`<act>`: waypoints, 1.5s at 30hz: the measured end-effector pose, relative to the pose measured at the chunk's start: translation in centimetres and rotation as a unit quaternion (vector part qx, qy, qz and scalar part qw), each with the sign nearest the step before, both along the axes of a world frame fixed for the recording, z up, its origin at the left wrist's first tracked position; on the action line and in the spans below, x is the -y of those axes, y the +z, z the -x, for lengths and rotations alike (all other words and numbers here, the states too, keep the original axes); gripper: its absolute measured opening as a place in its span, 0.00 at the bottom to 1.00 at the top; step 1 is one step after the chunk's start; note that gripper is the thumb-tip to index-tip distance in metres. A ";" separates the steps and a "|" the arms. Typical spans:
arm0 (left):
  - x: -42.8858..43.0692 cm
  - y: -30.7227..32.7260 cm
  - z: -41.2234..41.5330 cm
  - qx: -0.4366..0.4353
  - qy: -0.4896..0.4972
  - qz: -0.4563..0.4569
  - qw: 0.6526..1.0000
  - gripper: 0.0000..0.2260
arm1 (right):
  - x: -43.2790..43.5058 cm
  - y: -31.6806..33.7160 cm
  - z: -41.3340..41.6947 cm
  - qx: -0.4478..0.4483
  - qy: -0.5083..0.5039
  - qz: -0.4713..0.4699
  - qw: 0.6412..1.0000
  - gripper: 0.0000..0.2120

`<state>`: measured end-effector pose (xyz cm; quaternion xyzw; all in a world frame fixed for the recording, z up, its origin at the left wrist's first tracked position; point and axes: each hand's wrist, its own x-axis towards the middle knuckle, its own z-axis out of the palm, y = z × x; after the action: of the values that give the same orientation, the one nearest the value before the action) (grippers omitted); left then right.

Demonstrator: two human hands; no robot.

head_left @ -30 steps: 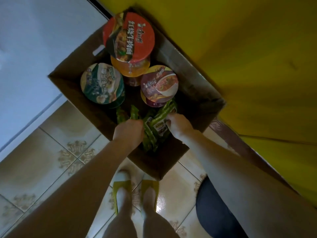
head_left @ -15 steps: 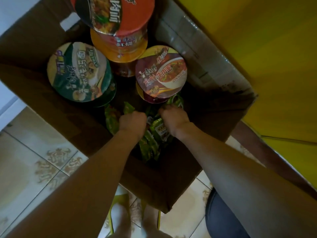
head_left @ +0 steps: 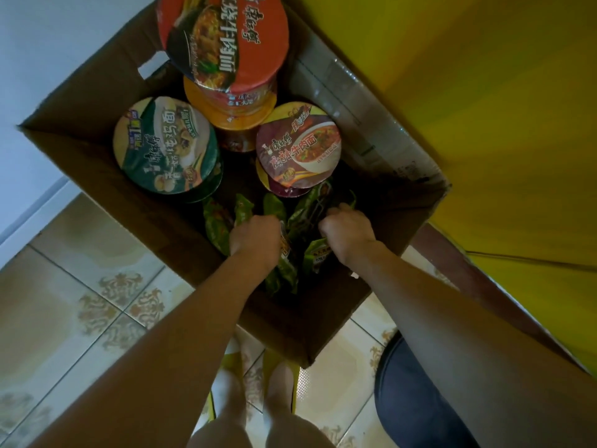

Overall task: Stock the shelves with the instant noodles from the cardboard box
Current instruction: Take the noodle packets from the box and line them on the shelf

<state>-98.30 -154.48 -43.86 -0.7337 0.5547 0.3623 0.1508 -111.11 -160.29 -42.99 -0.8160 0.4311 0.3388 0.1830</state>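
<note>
Fingers [head_left: 339,210] of the right hand [head_left: 347,236] and left hand [head_left: 255,240] are gripping green noodle packets [head_left: 216,221] in the cardboard box [head_left: 97,176]; noodle cups [head_left: 161,143] are standing just beyond them.

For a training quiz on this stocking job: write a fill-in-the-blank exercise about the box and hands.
The left hand and right hand both grip ____ packets inside the box.
The cup stacked highest has a ____ lid.
The box stands on a ____ floor.
Missing words: green; red; tiled.
</note>
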 end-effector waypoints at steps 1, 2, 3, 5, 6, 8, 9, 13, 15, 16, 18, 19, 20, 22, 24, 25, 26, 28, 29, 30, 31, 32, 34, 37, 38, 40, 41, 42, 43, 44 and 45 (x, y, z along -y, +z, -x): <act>-0.3 0.9 -0.1 -0.001 0.011 0.004 1.000 0.05 | -0.2 0.9 0.2 0.004 0.002 0.004 1.000 0.12; -0.6 2.0 -0.2 -0.002 0.022 0.008 1.000 0.05 | -0.4 1.8 0.4 0.008 0.005 0.009 1.000 0.12; -0.9 3.1 -0.3 -0.002 0.033 0.012 0.999 0.06 | -0.6 2.8 0.5 0.012 0.008 0.015 1.000 0.12; -1.4 5.7 -0.6 -0.001 0.050 0.022 0.998 0.05 | -0.8 5.0 0.4 0.019 0.017 0.025 0.999 0.10; -1.7 7.0 -0.8 0.000 0.061 0.027 0.998 0.05 | -0.8 6.2 0.3 0.024 0.017 0.027 0.999 0.10; -2.2 9.7 -1.3 0.004 0.077 0.035 0.996 0.05 | -1.0 8.8 -0.1 0.034 0.016 0.032 0.999 0.10; -2.4 11.2 -1.6 0.006 0.085 0.038 0.996 0.05 | -1.1 10.3 -0.4 0.038 0.019 0.036 0.998 0.10; -3.8 17.3 -3.0 0.015 0.112 0.055 0.992 0.07 | -1.4 16.4 -1.8 0.061 0.020 0.045 0.997 0.10; -4.7 20.6 -3.6 0.013 0.143 0.078 0.987 0.07 | -1.5 19.6 -2.5 0.081 0.021 0.046 0.995 0.10; -5.2 22.3 -4.0 0.010 0.164 0.092 0.982 0.07 | -1.6 21.2 -2.9 0.095 0.021 0.046 0.994 0.10; -6.3 26.0 -4.7 0.006 0.204 0.121 0.971 0.07 | -1.9 24.2 -3.7 0.129 0.021 0.048 0.990 0.10; -6.9 27.8 -5.1 0.007 0.220 0.136 0.966 0.07 | -2.1 25.6 -4.1 0.150 0.020 0.051 0.987 0.09; -7.5 29.6 -5.6 0.010 0.233 0.151 0.961 0.08 | -2.2 27.0 -4.5 0.175 0.015 0.051 0.983 0.09; -8.9 32.9 -6.6 0.014 0.266 0.189 0.945 0.08 | -2.5 29.7 -5.4 0.230 -0.003 0.038 0.973 0.08; -10.5 36.0 -7.7 0.002 0.309 0.234 0.922 0.07 | -2.8 32.7 -6.5 0.283 -0.019 0.026 0.959 0.07; -11.3 37.5 -8.3 -0.002 0.331 0.256 0.908 0.06 | -3.0 34.2 -7.1 0.307 -0.022 0.021 0.951 0.08; -12.2 38.9 -8.9 -0.005 0.351 0.280 0.894 0.05 | -3.3 35.6 -7.7 0.325 -0.024 0.011 0.945 0.08; -13.9 41.4 -10.0 -0.007 0.388 0.331 0.860 0.04 | -3.9 38.1 -9.0 0.349 -0.021 -0.011 0.937 0.09; -14.8 42.7 -10.6 -0.004 0.407 0.353 0.843 0.04 | -4.3 39.2 -9.9 0.357 -0.014 -0.022 0.934 0.09; -15.9 43.8 -11.2 0.000 0.425 0.369 0.826 0.04 | -4.7 40.3 -10.7 0.365 -0.011 -0.034 0.930 0.09; -17.0 44.9 -11.8 0.005 0.443 0.383 0.811 0.05 | -5.1 41.2 -11.6 0.377 -0.012 -0.049 0.925 0.09; -18.1 45.8 -12.4 0.011 0.458 0.395 0.796 0.05 | -5.7 42.2 -12.6 0.390 -0.012 -0.061 0.919 0.09; -20.4 47.6 -13.6 0.031 0.482 0.423 0.767 0.05 | -6.8 44.3 -14.8 0.412 0.012 -0.065 0.909 0.09; -24.0 49.6 -15.7 0.075 0.512 0.456 0.724 0.05 | -8.9 46.5 -18.6 0.440 0.039 -0.078 0.894 0.08; -25.2 50.1 -16.4 0.089 0.521 0.463 0.711 0.05 | -9.8 47.0 -19.9 0.450 0.047 -0.084 0.888 0.07; -27.6 51.1 -18.1 0.112 0.538 0.482 0.682 0.05 | -11.7 47.8 -22.7 0.465 0.057 -0.099 0.878 0.05; -28.9 51.5 -18.9 0.119 0.548 0.492 0.666 0.05 | -12.8 48.2 -24.1 0.470 0.062 -0.107 0.874 0.04; -30.2 52.0 -19.7 0.125 0.558 0.501 0.650 0.05 | -14.0 48.6 -25.5 0.477 0.069 -0.115 0.869 0.03; -31.6 52.3 -20.6 0.131 0.568 0.506 0.636 0.05 | -15.2 49.0 -26.9 0.483 0.077 -0.118 0.864 0.03; -33.1 52.6 -21.4 0.138 0.580 0.506 0.623 0.05 | -16.5 49.3 -28.3 0.488 0.085 -0.120 0.860 0.03; -34.7 52.7 -22.3 0.145 0.591 0.505 0.612 0.05 | -17.7 49.7 -29.6 0.491 0.091 -0.121 0.858 0.03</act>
<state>-76.04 -119.82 8.85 -0.9056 0.0671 -0.0755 -0.4120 -81.50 -142.55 6.70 -0.8836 0.1643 -0.0412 0.4365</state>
